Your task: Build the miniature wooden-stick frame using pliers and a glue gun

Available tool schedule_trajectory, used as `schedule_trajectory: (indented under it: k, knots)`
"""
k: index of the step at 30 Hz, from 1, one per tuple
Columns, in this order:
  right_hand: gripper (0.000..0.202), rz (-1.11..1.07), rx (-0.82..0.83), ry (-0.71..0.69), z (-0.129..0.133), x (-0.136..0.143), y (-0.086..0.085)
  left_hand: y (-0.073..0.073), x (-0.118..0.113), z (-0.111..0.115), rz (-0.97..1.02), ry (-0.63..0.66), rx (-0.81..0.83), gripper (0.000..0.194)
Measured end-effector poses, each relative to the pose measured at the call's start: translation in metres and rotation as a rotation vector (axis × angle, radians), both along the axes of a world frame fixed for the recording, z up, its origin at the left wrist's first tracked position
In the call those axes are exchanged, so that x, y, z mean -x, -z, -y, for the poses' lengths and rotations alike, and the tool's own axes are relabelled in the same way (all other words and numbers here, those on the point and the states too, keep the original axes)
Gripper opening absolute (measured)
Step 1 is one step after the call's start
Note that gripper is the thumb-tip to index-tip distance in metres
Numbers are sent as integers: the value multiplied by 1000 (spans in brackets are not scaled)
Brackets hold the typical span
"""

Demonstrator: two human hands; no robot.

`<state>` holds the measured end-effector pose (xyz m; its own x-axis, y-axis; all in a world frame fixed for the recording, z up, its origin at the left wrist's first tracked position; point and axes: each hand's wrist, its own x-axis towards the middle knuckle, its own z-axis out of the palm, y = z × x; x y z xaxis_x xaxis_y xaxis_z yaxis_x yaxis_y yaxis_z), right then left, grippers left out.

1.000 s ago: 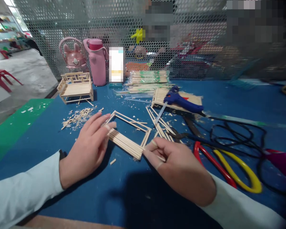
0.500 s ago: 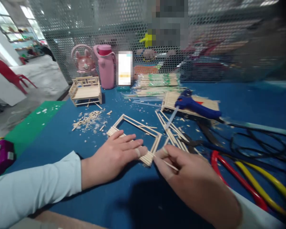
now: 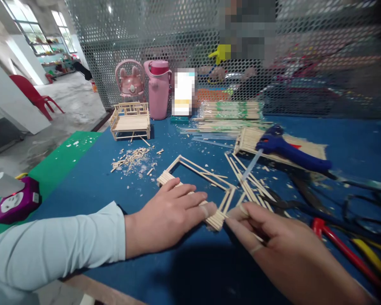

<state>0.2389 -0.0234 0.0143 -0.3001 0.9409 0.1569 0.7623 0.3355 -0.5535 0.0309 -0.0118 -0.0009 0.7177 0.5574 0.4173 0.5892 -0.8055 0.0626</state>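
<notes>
My left hand [image 3: 174, 207] lies flat over a small frame of thin wooden sticks [image 3: 206, 173], fingers stretched across its near side, where sticks are laid close together. Bands of pale tape wrap fingertips on both hands. My right hand [image 3: 273, 237] pinches a wooden stick [image 3: 259, 239] between thumb and forefinger, beside the frame's near right corner. Much of that stick is hidden by the fingers; whether its end touches the frame I cannot tell. Loose sticks [image 3: 252, 186] lie just beyond my right hand. A blue glue gun [image 3: 292, 153] rests on a stick-built panel [image 3: 307, 146], its nozzle end towards the left.
A finished-looking miniature stick bench [image 3: 130, 122] stands back left, near a pink bottle [image 3: 158, 91]. Stick offcuts [image 3: 131, 159] are heaped in front of it. Red-handled [image 3: 346, 248] and yellow-handled [image 3: 370, 258] tools lie at right with black cable. A purple device [image 3: 17, 199] sits far left.
The whole view has shifted, so things appear further right. Both hands keep nearly the same places on and beside the frame, and the right hand still pinches the stick.
</notes>
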Motion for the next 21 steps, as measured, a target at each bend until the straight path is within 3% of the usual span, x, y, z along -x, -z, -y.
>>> schedule_trajectory:
  k: [13,21]
  knots:
    - [25,80,44,-50,-8,-5,-10,-2,-11,11,-43,-81,-88,31]
    - [27,76,181,-75,-13,-10,-15,-8,-26,24,-70,-172,-31,30]
